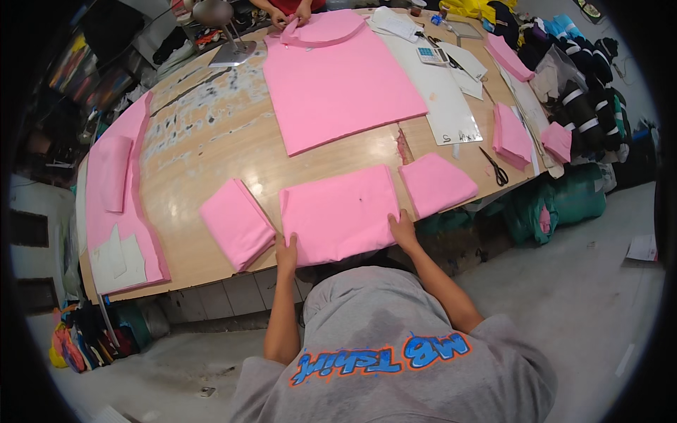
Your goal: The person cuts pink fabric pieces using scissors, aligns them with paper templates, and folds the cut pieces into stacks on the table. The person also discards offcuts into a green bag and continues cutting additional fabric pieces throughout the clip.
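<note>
A folded stack of pink fabric (338, 208) lies at the table's near edge in front of me. My left hand (285, 250) grips its near left corner, thumb on top and the other fingers hidden at the edge. On the right side of the same stack, my right hand (403, 230) holds the near corner in the same way. Just left of it rests another folded pink fabric piece (236, 224), close to my left hand. A smaller folded pink piece (437, 185) sits to the right, beyond my right hand.
A large pink fabric stack (338, 84) covers the table's far middle, where a co-worker's hands (300, 13) handle a pink strip. Black scissors (495, 168) lie right, near a white pattern board (451, 116) and calculator (432, 56). More pink fabric (116, 176) lines the left edge.
</note>
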`<state>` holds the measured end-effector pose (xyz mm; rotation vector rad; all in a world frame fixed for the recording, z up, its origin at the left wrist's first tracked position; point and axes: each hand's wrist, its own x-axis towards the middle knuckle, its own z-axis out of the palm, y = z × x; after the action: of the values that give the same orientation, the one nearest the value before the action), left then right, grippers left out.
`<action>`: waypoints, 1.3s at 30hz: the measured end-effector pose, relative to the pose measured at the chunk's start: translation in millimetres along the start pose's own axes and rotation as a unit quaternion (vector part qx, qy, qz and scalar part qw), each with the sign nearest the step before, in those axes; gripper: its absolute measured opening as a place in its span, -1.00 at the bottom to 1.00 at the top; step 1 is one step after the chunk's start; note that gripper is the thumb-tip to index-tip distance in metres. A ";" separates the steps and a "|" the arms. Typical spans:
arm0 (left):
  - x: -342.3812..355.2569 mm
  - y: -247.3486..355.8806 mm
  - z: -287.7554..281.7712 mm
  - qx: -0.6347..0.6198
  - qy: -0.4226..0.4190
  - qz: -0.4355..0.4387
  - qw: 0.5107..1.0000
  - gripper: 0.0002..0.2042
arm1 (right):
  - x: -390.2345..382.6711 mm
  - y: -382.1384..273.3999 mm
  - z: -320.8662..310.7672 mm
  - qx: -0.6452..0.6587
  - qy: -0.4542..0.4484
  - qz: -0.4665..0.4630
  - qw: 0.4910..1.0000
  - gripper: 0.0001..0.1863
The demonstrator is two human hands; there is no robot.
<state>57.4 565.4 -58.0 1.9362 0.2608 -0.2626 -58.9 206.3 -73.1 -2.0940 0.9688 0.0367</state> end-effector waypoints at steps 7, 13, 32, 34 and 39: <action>-6.6 23.1 -12.4 0.081 -0.034 0.060 0.994 -0.40 | -5.5 -11.6 5.5 0.074 0.032 -0.035 0.996 -0.49; 32.6 84.1 -25.4 0.259 0.006 0.108 0.960 -0.36 | 5.8 -24.6 13.5 0.073 0.090 -0.163 0.980 -0.43; -33.8 74.5 137.0 -0.042 -0.209 0.166 0.963 -0.52 | -16.1 -89.5 15.3 0.346 -0.145 0.080 0.924 -0.41; -35.9 63.8 113.9 0.005 -0.185 0.238 0.953 -0.47 | -14.0 -72.9 35.0 0.263 -0.095 0.004 0.960 -0.44; -43.6 41.9 59.7 0.198 -0.198 0.401 0.872 -0.19 | -32.2 -129.7 2.4 0.115 -0.107 -0.042 0.987 -0.39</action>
<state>25.0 492.1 -29.7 2.1539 -0.9272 -0.1510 3.3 277.0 21.8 -1.8729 0.7208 0.0997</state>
